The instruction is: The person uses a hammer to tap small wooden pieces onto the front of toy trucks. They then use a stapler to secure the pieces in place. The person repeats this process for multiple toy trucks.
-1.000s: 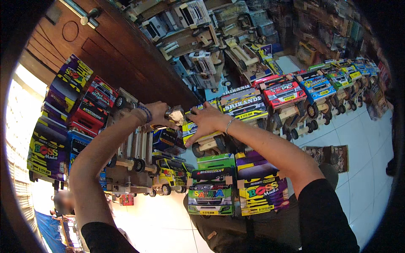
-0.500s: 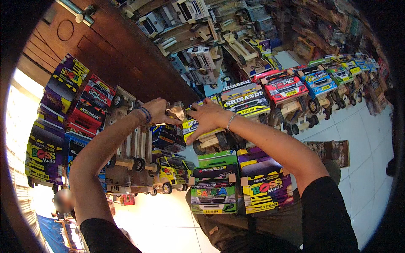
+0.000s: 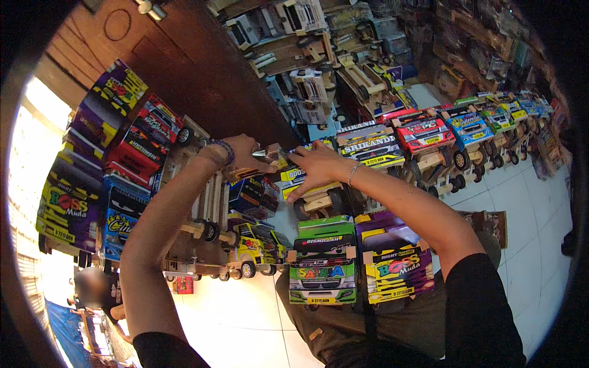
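My left hand, a beaded bracelet at its wrist, is closed around a small shiny tan piece that I cannot make out clearly. That piece is close to the cab of a yellow toy truck. Across this cab, my right hand spans with fingers on top and thumb at the front, gripping it. Nearer to me, a green toy truck and a purple and yellow toy truck stand side by side over my lap. The fingertips of my left hand are partly hidden.
To the right runs a row of toy trucks, including a red one and a blue one. More trucks stand at left, beside a wooden truck underside. Behind is a brown door. A person is at lower left.
The whole view has shifted, so most things sit slightly further right. Both hands keep nearly the same hold at the yellow truck. More of the person at lower left shows.
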A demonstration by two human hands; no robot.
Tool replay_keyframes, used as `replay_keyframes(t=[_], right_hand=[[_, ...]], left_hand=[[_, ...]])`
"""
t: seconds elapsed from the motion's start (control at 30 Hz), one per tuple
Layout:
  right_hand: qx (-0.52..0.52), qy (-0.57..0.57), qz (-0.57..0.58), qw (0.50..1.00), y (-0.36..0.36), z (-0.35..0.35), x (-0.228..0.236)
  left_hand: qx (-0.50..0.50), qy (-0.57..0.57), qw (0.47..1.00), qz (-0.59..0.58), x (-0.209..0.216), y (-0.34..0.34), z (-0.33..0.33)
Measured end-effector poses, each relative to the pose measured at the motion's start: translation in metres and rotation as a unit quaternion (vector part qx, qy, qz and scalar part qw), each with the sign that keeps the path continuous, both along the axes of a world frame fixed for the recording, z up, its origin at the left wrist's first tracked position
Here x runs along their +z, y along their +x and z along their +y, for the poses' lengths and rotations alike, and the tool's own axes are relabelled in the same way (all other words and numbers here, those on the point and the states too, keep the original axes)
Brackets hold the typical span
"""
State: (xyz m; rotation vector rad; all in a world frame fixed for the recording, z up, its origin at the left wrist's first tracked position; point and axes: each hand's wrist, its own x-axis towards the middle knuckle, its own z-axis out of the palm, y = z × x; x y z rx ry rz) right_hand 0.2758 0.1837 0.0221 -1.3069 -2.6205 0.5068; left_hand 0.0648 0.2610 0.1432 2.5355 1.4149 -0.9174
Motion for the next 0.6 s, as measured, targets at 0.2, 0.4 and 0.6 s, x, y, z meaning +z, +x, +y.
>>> replay_keyframes(t=[0.2,0.4,0.6], right_hand=[[-0.015,0.046,0.029,0.998,-0.002,-0.003,0.000],[0.000,0.109,0.211,0.971,0.052,0.016,0.026],[0.046,0.090,0.036,0.994,0.113,0.000,0.012]], left_hand=[[-0.032,0.018,0.999,-0.029,0.025,-0.009,-0.007],[0.002,0.018,0.999,-0.050,0.013,0.014,-0.030],[0.050,-0.046,0.997,-0.029,0.008,0.056,-0.043]])
